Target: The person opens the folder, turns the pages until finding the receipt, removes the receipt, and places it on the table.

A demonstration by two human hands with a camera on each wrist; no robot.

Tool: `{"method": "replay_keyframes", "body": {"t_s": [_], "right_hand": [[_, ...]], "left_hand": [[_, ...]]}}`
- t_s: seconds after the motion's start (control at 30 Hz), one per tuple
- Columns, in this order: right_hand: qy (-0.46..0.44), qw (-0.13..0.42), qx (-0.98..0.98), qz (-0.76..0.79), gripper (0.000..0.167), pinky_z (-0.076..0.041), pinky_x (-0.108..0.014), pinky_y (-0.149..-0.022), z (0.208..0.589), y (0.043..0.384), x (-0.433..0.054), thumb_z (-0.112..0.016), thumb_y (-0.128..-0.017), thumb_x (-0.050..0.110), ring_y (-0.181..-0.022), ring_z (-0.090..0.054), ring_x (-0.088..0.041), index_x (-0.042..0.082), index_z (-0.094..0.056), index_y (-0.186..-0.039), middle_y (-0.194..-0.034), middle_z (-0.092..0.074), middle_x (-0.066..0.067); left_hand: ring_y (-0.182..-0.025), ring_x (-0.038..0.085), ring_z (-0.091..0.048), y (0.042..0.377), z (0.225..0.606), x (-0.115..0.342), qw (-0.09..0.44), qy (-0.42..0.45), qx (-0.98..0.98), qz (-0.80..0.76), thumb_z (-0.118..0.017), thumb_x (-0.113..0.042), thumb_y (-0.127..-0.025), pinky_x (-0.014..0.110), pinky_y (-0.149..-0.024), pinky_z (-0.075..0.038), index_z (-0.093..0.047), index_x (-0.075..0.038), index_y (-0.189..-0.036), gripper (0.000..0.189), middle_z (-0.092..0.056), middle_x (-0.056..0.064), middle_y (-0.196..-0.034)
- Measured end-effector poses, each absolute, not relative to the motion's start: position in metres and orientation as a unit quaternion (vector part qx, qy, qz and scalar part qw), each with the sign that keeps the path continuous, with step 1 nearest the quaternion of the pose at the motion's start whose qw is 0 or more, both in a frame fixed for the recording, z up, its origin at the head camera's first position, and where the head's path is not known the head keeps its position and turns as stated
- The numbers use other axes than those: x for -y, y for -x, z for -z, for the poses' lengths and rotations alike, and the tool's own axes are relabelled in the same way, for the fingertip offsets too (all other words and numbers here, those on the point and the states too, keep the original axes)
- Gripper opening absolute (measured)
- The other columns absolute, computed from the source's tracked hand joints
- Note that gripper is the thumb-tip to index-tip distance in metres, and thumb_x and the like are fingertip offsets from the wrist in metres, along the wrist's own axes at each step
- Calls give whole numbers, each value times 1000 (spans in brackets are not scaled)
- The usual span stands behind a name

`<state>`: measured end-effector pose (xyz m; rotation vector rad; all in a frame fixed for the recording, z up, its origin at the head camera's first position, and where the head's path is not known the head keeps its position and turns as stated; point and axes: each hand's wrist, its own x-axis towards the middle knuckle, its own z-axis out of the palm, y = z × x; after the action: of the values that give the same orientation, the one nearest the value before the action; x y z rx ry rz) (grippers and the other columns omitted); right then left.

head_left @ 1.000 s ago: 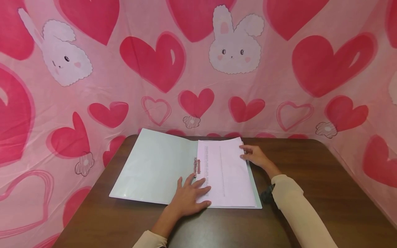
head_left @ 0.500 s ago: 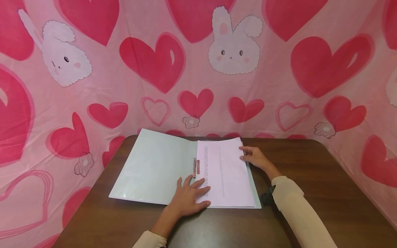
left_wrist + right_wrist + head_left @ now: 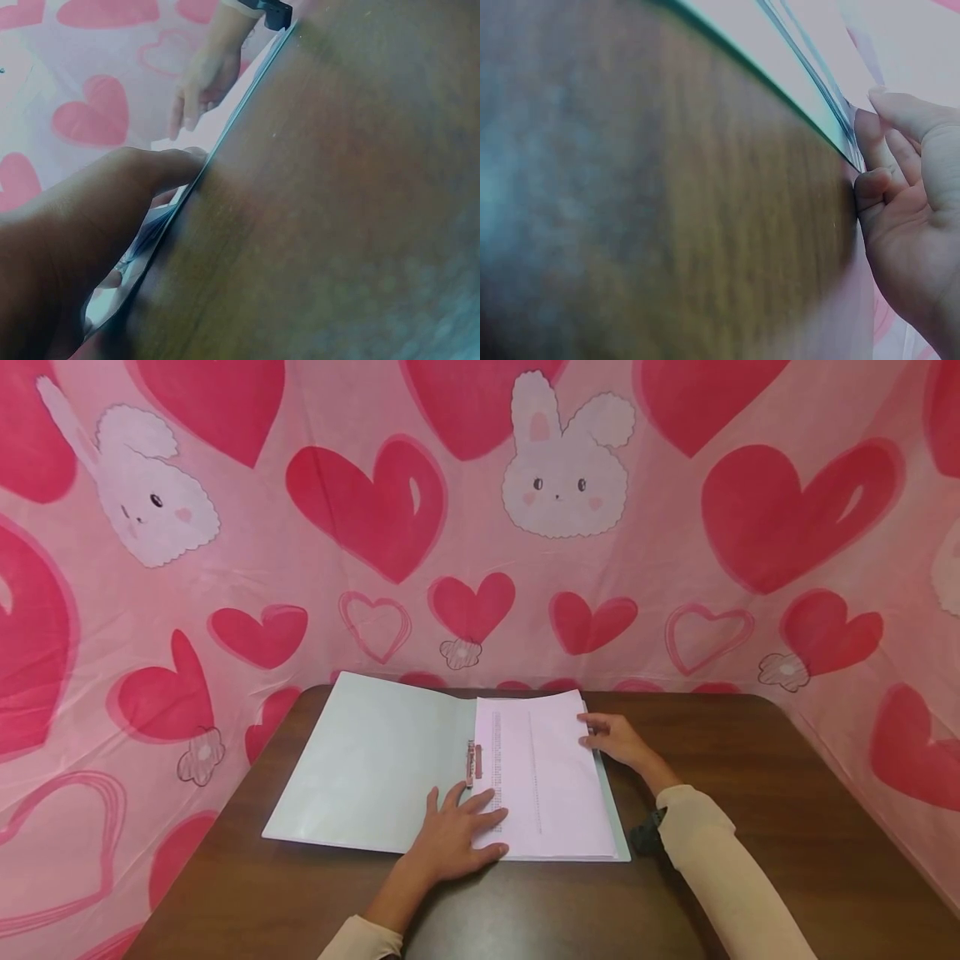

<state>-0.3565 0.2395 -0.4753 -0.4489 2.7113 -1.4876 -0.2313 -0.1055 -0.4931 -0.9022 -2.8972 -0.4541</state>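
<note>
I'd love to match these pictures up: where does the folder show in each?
Head: the folder lies open in the lower middle.
Left wrist: the folder is mostly a thin edge, slanting from upper centre to lower left.
Right wrist: the folder is a pale green strip, slanting rightward from the top.
Shared landmark: the brown table.

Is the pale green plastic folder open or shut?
Open: the pale green plastic folder lies spread on the dark brown wood-grained table, exposing the white printed paper inside.

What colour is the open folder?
The folder is pale, greyish green, seen best in the head view.
</note>
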Motion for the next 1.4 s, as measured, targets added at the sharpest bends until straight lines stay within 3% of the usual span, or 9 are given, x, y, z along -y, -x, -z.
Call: {"method": "replay_keyframes", "body": {"t_s": [0.27, 0.97, 1.4], "right_hand": [[128, 18, -870, 475, 51, -51, -52, -105, 480, 355, -243, -66, -98, 13, -127, -59, -47, -6, -52, -143, -147, -53, -31], [129, 25, -872, 471, 47, -51, -50, -105, 481, 349, -244, -66, -98, 12, -130, -58, -48, -6, -56, -141, -147, -54, -30], [132, 28, -871, 472, 47, -57, -32, -99, 485, 346, -249, -67, -97, 14, -119, -66, -40, -4, -57, -140, -145, -56, -29]], "left_hand": [[-143, 43, -42, 231, 491, 105, 35, 294, 944, 147, -55, -63, -92, 79, -110, -26, -65, -35, -137, 54, -57, -1, -152], [-144, 43, -42, 231, 489, 106, 26, 294, 943, 151, -53, -65, -92, 80, -110, -25, -63, -35, -139, 57, -56, 0, -153], [-146, 42, -40, 231, 491, 104, 17, 288, 946, 147, -52, -66, -92, 80, -112, -24, -62, -37, -140, 57, -54, -2, -155]]}}
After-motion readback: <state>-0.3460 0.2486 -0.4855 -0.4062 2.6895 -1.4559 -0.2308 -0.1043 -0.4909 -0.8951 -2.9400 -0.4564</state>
